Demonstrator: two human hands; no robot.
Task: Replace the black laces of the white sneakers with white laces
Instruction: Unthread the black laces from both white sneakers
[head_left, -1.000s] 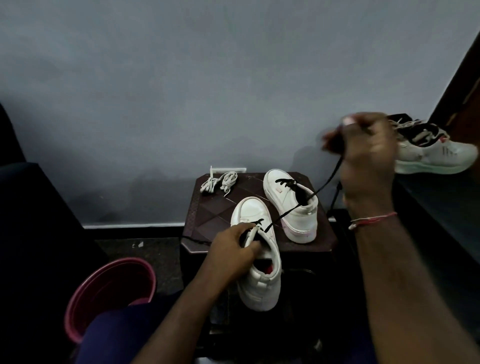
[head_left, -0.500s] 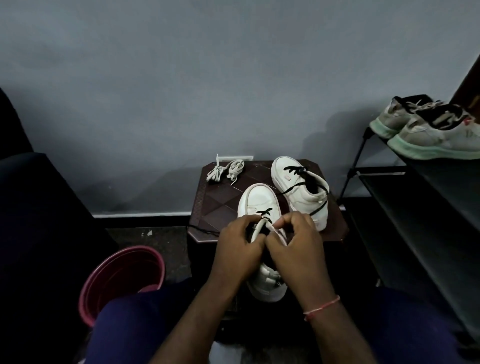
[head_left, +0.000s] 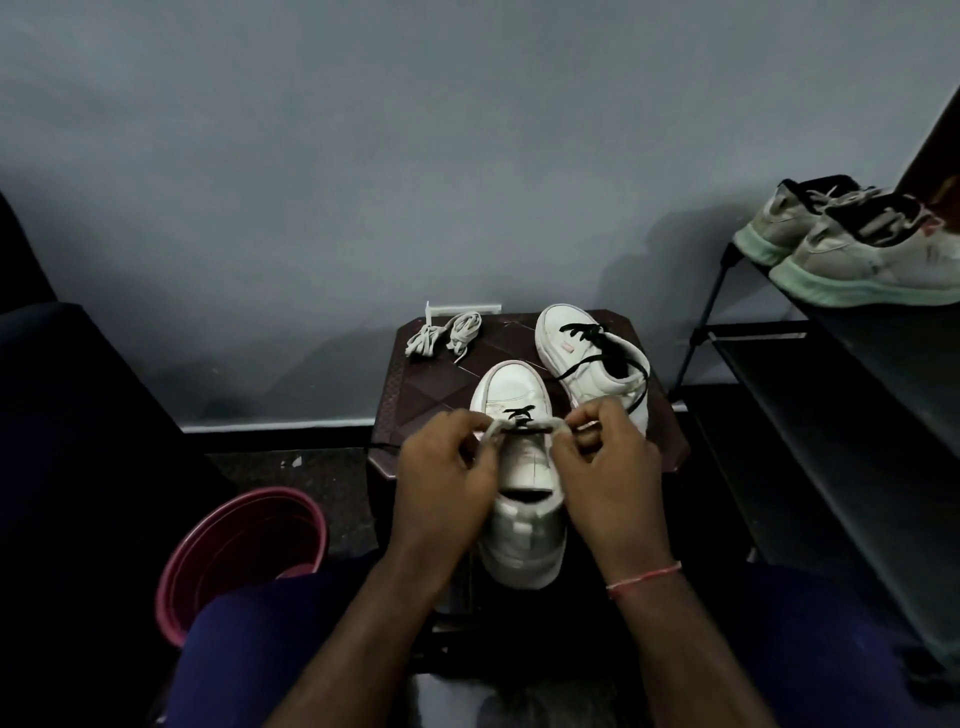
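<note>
A: Head view, hand pose?
B: Both forearms come in from the bottom, wrists bent down, knuckles up. The left hand (head_left: 447, 483) pinches the left eyelet flap of the near sneaker (head_left: 511, 387), thumb and forefinger curled. The right hand (head_left: 605, 478) pinches the right flap in the same pose, with a red thread band (head_left: 644, 576) on the wrist.
A: Lace?
B: The black lace (head_left: 519, 415) crosses the eyelets just ahead of the fingertips, one strand stretched between the two pinches. Cannot tell if the fingers catch it too.
A: Where's the shoe?
B: Toe over the brown table (head_left: 410, 384), heel below the palms, past the near edge.
A: Rest?
B: The second sneaker (head_left: 582, 374) is just beyond the right hand, with its second lace (head_left: 584, 328) loose. The white laces (head_left: 447, 335) are bundled well beyond the left hand. A red bucket (head_left: 244, 551) is left of the left forearm, and grey shoes (head_left: 857, 249) sit on a rack (head_left: 831, 426) far right of the right hand
</note>
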